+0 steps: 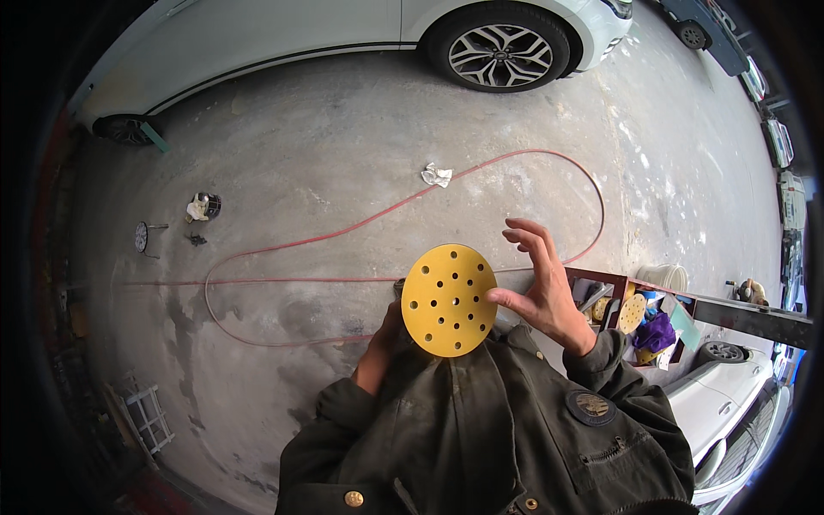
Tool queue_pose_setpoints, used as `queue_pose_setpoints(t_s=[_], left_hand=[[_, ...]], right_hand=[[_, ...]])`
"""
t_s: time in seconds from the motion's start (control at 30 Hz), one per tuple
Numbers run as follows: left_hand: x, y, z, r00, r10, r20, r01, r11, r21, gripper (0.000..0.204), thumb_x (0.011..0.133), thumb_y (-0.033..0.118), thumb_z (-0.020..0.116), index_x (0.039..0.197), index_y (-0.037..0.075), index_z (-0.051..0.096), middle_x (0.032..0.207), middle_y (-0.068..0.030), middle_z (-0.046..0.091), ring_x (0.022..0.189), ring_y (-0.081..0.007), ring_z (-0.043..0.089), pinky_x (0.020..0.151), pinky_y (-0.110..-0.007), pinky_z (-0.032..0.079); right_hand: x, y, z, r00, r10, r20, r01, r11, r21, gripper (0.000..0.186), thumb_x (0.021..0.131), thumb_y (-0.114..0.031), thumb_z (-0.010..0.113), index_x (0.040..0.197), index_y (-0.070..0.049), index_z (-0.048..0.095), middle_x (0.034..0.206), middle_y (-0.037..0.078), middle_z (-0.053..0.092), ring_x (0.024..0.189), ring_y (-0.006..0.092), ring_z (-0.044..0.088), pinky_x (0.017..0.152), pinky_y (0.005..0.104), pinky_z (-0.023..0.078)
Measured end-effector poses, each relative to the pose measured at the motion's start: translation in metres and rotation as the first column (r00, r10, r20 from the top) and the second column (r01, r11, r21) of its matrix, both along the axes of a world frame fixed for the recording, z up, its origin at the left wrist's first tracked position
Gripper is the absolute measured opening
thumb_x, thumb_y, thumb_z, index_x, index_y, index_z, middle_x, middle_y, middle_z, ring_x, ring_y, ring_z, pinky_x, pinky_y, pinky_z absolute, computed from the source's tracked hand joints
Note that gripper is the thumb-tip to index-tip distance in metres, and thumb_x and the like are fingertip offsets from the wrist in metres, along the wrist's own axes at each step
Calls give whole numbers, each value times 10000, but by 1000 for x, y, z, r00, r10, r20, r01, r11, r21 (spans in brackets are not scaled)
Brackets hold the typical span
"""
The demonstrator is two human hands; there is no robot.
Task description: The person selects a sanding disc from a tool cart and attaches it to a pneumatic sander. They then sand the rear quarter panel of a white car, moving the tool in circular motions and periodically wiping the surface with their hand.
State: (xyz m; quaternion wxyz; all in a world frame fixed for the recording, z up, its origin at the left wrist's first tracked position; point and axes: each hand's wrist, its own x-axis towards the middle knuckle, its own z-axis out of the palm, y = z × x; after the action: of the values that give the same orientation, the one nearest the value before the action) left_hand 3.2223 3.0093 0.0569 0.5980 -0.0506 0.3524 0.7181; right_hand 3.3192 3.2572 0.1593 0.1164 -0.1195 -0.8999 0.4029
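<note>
A round yellow sanding disc with several dark holes faces up in front of my chest. It covers most of the sander under it; a small dark part of the tool shows at the disc's left edge. My left hand is behind the disc, holding the sander from below, with its fingers mostly hidden. My right hand has its fingers spread and raised to the right of the disc. Its thumb tip is at the disc's right rim; whether it touches I cannot tell. A red air hose runs toward my left hand.
The hose loops over the concrete floor, near a crumpled white paper. A white car stands ahead. At right, a red-framed cart holds sanding discs and a purple cloth. A small stool stands at left.
</note>
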Motion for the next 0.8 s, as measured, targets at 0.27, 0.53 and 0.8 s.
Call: queue_pose_setpoints(t_s=[0.27, 0.53, 0.8], left_hand=[[-78, -93, -25, 958, 284, 50, -288, 951, 114, 409, 980, 161, 601, 1351, -6, 564, 1229, -62, 657, 1099, -145, 615, 951, -309, 481], [-187, -148, -55, 879, 319, -354, -320, 946, 58, 387, 925, 81, 664, 1294, -29, 630, 1209, -72, 689, 1160, -161, 605, 1027, -324, 452], [-361, -241, 10, 797, 360, -485, -517, 821, -240, 516, 864, 141, 763, 1333, -12, 609, 1199, -59, 695, 1093, -126, 630, 939, -297, 500]], right_hand=[[-151, -102, -59, 896, 435, -84, -427, 795, -431, 592, 944, -413, 661, 1355, -14, 511, 1393, 209, 486, 1254, 330, 528, 1022, 430, 462], [-329, -129, -157, 404, 836, 372, 188, 322, -928, 445, 1066, -318, 444, 1288, 33, 605, 1197, 108, 684, 1092, 219, 653, 960, 338, 503], [-576, -255, -142, -179, 976, 126, 60, 139, -989, 594, 1007, -265, 555, 1508, 6, 388, 1430, 109, 540, 1230, 152, 564, 1078, 325, 437]])
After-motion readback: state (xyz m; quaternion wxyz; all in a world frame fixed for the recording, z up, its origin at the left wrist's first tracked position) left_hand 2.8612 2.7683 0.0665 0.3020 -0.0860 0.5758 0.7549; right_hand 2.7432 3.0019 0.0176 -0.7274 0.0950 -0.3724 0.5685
